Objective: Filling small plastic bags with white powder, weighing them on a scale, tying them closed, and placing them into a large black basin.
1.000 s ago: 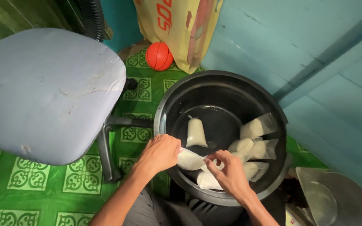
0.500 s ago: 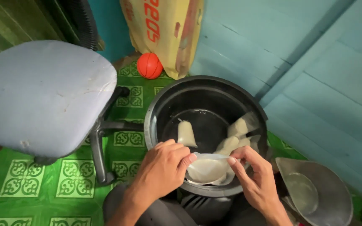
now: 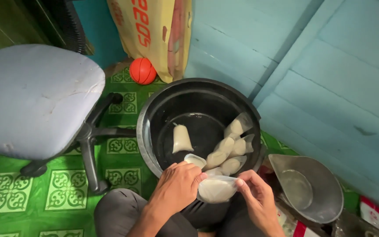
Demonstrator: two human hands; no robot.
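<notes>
Both my hands hold one small clear plastic bag (image 3: 216, 188) filled with a pale, off-white substance, just in front of the near rim of a big black tub (image 3: 154, 109). My left hand (image 3: 176, 188) grips the bag's left end, fingers curled over it. My right hand (image 3: 255, 197) pinches its right end. Inside the tub lie several similar filled bags (image 3: 229, 151), most heaped at the right side, and one bag (image 3: 182, 138) apart on the tub's floor.
A grey office chair (image 3: 31, 96) stands at the left on a green patterned floor mat (image 3: 66, 188). An orange ball (image 3: 142, 70) and a tan sack (image 3: 154, 30) sit behind the tub. A metal scale pan (image 3: 308, 186) lies at the right by the blue plank wall.
My hands have lifted one filled bag out of the tub and drawn it toward my lap. The view has shifted so the tub sits farther from me.
</notes>
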